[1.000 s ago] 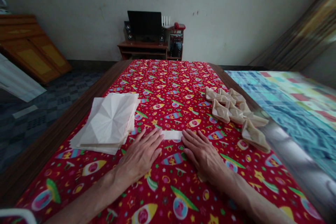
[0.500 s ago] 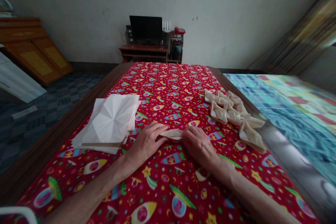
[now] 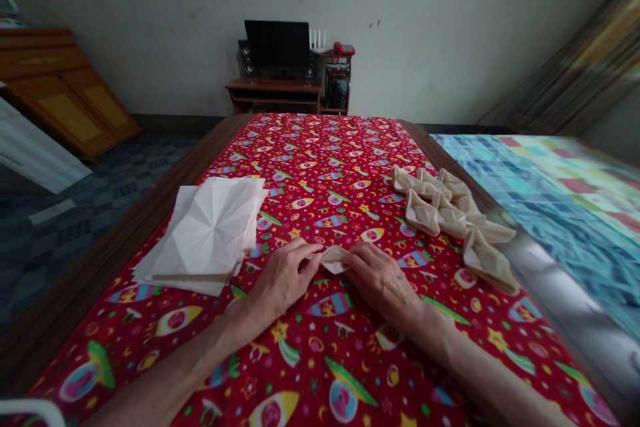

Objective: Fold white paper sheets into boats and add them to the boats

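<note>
A small folded paper piece (image 3: 333,259), cream-white and opened slightly in its middle, lies between my hands near the cloth. My left hand (image 3: 289,273) pinches its left end with thumb and fingers. At the other end, my right hand (image 3: 381,275) has its fingers closed on the paper, covering that tip. To the left rests a stack of creased white paper sheets (image 3: 205,230), the top one marked with folds radiating from its centre. Several folded paper boat-like shapes (image 3: 450,219) sit grouped on the right.
A red patterned cloth (image 3: 320,173) covers the table, with its dark wooden edge (image 3: 165,190) showing at the sides. A bed (image 3: 550,193) stands at the right. Beyond the table is a desk (image 3: 273,87) with a monitor (image 3: 277,45) and a red telephone (image 3: 343,50).
Both hands lay flat at the ends of a flat paper strip. They have since gripped its ends, lifted it slightly, and its middle has spread apart.
</note>
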A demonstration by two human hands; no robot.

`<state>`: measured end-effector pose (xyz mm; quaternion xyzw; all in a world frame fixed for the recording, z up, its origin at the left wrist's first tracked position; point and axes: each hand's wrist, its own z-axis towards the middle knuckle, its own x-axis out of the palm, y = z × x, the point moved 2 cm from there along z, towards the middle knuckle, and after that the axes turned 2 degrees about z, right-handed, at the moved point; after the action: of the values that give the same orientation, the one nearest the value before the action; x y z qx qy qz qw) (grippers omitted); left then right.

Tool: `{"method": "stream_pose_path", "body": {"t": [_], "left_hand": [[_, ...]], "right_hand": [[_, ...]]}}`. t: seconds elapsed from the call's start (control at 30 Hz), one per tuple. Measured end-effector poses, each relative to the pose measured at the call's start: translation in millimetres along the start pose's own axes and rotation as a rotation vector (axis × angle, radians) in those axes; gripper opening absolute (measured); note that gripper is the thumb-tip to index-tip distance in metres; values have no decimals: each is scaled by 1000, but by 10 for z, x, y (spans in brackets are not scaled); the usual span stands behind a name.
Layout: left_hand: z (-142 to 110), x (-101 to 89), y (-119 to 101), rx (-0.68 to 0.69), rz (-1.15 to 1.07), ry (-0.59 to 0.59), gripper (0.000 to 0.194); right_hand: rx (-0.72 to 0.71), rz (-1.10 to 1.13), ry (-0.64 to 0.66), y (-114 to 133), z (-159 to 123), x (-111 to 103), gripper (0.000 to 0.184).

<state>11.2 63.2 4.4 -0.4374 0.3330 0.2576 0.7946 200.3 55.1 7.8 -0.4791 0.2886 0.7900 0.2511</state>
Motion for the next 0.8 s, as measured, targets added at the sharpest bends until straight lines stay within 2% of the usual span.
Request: {"method": "stream_pose_path", "body": {"t": [0.1, 0.23, 0.4, 0.67, 0.8], "left_hand": [[27, 44, -9, -10, 17, 16, 26], [30, 12, -17, -8, 24, 25, 28], [35, -30, -28, -54, 22, 38, 29], [69, -61, 0, -95, -51, 30, 28], [63, -52, -17, -87, -70, 47, 26]], "right_hand": [[-21, 122, -23, -1, 10, -6, 19], [-70, 224, -89, -23, -1, -37, 18], [-9, 293, -114, -42, -49, -58, 16], [-19, 178, -144, -56, -119, -110, 15], [-23, 178, -87, -57, -135, -100, 14]]}}
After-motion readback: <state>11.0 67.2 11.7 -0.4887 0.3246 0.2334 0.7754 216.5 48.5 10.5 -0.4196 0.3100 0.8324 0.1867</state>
